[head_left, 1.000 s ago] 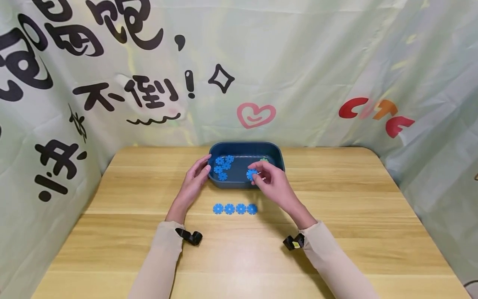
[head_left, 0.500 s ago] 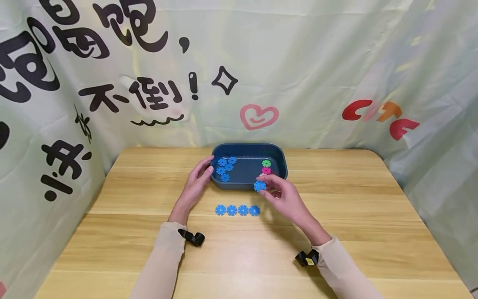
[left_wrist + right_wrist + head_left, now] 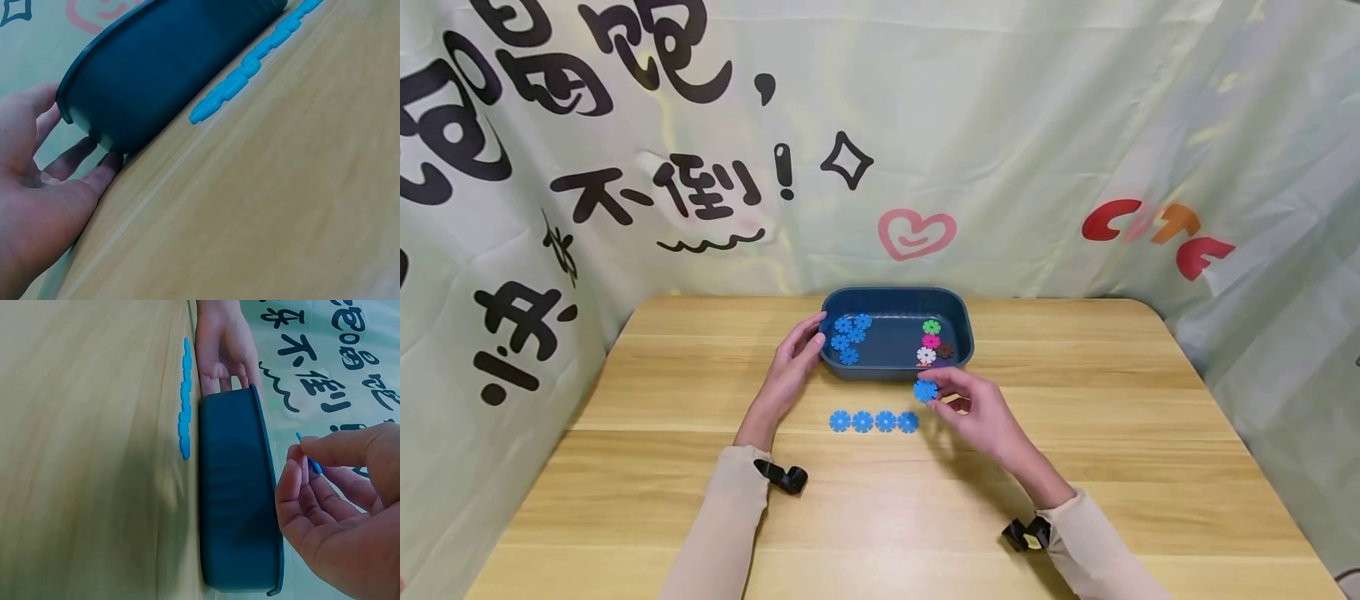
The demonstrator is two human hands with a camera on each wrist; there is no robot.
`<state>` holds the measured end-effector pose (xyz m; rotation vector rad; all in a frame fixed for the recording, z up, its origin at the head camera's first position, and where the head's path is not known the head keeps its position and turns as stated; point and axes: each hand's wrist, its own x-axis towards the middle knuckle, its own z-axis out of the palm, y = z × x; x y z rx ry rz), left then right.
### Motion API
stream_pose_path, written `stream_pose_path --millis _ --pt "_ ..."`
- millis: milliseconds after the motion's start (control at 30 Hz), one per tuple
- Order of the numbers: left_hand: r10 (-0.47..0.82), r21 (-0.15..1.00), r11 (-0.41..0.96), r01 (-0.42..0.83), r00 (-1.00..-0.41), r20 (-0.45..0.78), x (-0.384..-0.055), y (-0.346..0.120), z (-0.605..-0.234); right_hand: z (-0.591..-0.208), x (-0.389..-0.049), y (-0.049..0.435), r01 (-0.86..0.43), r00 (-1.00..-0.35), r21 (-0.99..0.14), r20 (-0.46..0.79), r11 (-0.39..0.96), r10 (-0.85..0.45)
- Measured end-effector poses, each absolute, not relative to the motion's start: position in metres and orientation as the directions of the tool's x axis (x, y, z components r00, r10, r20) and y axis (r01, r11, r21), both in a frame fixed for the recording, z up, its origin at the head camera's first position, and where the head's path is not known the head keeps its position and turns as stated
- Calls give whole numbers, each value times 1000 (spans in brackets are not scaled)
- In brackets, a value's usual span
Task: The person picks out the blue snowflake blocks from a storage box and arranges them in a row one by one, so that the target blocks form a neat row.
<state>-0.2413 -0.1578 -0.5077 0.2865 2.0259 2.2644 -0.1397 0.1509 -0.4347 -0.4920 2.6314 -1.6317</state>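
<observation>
My right hand pinches a blue notched plastic disc between thumb and fingertips, just in front of the tray's near wall. In the right wrist view the held disc shows edge-on. A dark blue tray stands at the back of the table. My left hand touches its left end from outside; in the left wrist view the fingers rest against the outer wall. On the table before the tray, a straight row of blue discs lies side by side, touching or nearly so.
Inside the tray, several blue discs lie at the left. At the right lie a green disc, a pink disc, a white disc and a brown disc. A printed curtain hangs behind the wooden table.
My right hand has drawn the pinched blue disc out of the tray, toward me and slightly right. The coloured discs at the tray's right have come into sight. My left hand stays at the tray.
</observation>
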Motion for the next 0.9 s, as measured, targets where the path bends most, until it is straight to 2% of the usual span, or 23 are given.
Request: stream_pose_path --millis 500,667,900 --pt "209 990 -133 41 -976 69 -243 -160 -507 -447 -145 158 -274 -929 -853 115 445 -352" --pt "218 993 -117 26 -975 51 -236 -158 -492 -451 -146 161 -259 -924 -843 74 471 -376" --pt "193 991 -121 61 -978 83 -242 -158 -508 -459 -148 165 -206 -919 -839 -11 504 -394"
